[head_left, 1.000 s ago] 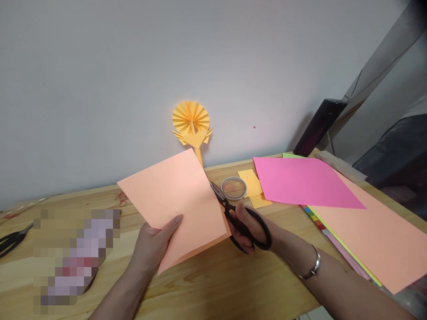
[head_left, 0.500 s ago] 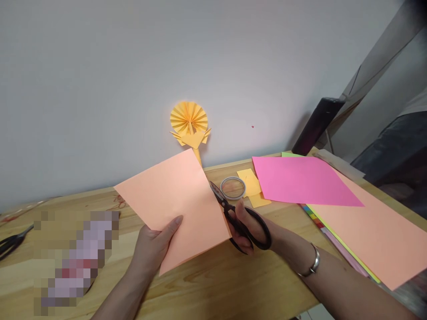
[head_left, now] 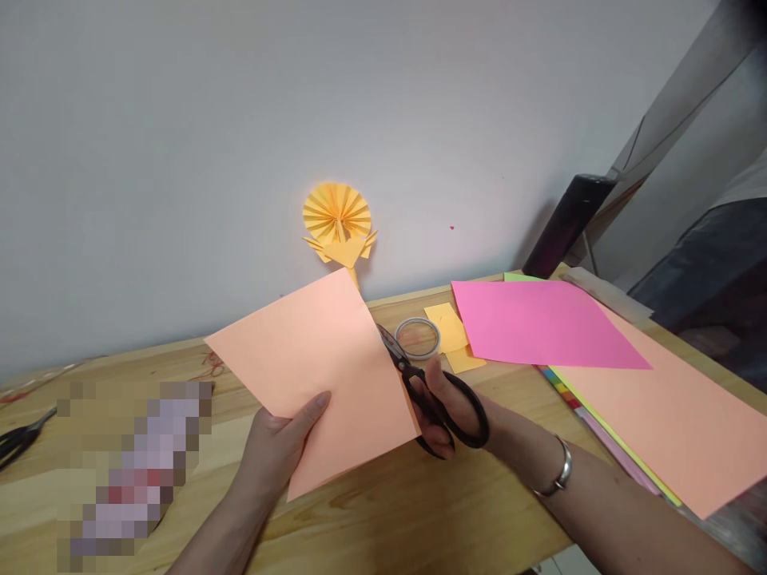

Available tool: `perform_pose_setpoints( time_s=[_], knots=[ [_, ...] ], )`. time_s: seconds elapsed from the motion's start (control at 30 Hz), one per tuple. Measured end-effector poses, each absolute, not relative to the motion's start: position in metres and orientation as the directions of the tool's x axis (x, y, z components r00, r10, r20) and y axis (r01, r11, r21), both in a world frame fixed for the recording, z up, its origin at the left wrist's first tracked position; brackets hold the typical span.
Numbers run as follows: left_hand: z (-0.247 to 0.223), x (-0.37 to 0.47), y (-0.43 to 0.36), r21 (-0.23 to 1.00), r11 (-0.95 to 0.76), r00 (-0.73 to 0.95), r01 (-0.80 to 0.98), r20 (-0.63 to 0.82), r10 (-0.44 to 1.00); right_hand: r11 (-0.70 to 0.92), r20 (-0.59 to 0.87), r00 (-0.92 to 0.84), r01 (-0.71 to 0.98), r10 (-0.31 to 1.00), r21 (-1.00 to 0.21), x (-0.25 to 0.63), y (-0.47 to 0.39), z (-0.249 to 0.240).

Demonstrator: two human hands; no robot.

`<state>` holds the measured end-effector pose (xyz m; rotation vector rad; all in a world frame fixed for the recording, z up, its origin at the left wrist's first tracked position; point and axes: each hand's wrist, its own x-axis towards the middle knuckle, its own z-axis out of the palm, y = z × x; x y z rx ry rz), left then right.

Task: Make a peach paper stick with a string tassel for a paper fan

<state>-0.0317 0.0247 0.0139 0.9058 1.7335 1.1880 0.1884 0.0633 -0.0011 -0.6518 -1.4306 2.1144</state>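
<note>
A peach sheet of paper (head_left: 323,359) is pinched in my left hand (head_left: 279,447), its thumb on top and its fingers hidden beneath. My right hand (head_left: 443,407), with a silver bangle at the wrist, grips black-handled scissors (head_left: 413,375). Their blades lie at the sheet's right edge, partly covered by the paper. Behind the sheet stands a yellow paper figure (head_left: 339,220) with a pleated round fan and a heart shape, against the wall.
A tape roll (head_left: 418,338) and yellow paper pieces (head_left: 449,327) lie beyond the scissors. Right: pink paper (head_left: 545,323), a stack of coloured sheets (head_left: 665,423), a black cylinder (head_left: 566,228) and a person's clothed legs (head_left: 707,263). Left: other scissors (head_left: 21,439) and a blurred-out object (head_left: 147,471).
The lower right corner of the peach sheet has shifted slightly right, over the scissors. The view has moved a little; both hands keep their holds.
</note>
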Motion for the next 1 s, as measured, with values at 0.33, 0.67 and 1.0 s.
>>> perform_pose_setpoints(
  time_s=[0.33,0.67,1.0],
  knots=[
    [0.0104,-0.0355,0.0255,0.951,0.288,-0.401,0.109,-0.223,0.888,-0.287,-0.107,-0.703,-0.143,0.703,-0.947,0.1841,0.0589,0.0007],
    [0.0098,-0.0359,0.0257,0.95,0.284,-0.401,0.127,-0.213,0.891,-0.212,-0.093,-0.681,-0.093,0.727,-0.973,0.1858,0.0569,0.0021],
    [0.0141,-0.0321,0.0258,0.953,0.281,-0.416,0.11,-0.212,0.884,-0.159,-0.071,-0.655,-0.076,0.752,-0.984,0.1877,0.0547,0.0056]
  ],
)
